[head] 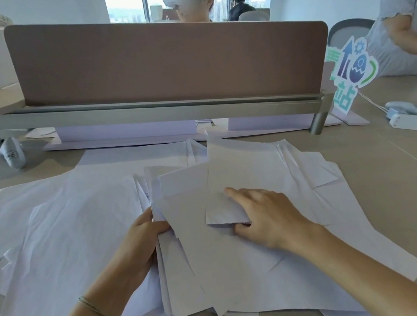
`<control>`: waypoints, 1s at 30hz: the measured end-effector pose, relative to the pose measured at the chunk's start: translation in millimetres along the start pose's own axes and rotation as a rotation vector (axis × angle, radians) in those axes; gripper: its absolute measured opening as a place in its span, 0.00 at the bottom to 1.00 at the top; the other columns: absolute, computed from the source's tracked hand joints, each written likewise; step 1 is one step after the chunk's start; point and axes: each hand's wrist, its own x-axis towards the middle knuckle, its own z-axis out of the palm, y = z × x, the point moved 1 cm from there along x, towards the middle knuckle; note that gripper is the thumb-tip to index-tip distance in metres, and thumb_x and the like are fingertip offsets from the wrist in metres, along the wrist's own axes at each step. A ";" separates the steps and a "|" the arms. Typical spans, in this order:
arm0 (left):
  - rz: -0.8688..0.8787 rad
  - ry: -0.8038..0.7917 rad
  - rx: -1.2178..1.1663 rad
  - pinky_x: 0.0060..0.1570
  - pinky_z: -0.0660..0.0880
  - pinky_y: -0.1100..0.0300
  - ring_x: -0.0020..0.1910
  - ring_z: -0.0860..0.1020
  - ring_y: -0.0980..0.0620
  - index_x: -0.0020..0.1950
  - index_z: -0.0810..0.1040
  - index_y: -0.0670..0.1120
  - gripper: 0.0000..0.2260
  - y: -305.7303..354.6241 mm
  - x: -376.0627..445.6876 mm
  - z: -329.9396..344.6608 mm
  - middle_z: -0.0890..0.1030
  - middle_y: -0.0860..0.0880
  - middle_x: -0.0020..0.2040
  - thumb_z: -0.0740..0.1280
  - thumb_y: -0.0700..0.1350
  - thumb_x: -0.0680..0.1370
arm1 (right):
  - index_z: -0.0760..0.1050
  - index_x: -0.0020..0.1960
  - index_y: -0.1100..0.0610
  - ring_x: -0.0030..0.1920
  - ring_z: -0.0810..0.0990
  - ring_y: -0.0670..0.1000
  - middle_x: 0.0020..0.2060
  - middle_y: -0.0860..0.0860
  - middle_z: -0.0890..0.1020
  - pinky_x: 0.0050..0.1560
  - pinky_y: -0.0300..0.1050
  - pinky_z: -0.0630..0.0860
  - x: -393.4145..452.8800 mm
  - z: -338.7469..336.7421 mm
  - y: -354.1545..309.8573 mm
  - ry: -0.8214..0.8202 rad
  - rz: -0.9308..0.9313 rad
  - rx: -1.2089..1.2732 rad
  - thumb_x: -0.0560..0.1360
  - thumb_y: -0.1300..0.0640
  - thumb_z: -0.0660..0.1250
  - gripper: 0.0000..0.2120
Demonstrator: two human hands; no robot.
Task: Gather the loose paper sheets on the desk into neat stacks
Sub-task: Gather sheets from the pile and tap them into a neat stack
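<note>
Uneven pile of white paper sheets (244, 248) on beige surface (414, 192) before brown fabric divider panel (158, 64), left hand (138, 241) grip pinching pile's left edge, right hand (269, 214) grip pinching a small folded sheet (224, 210) atop the pile.

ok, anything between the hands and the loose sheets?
Nothing visible. The left hand grips the left edge of the untidy white paper pile; the right hand rests on top, thumb under a small sheet.
</note>
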 end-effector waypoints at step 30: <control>0.001 0.078 -0.085 0.38 0.81 0.55 0.38 0.87 0.50 0.53 0.83 0.47 0.14 5.1 -5.9 6.8 0.89 0.47 0.42 0.57 0.44 0.86 | 0.76 0.72 0.45 0.71 0.71 0.33 0.70 0.37 0.76 0.73 0.35 0.65 -43.7 -31.7 -14.1 -0.324 -0.106 0.791 0.76 0.41 0.71 0.26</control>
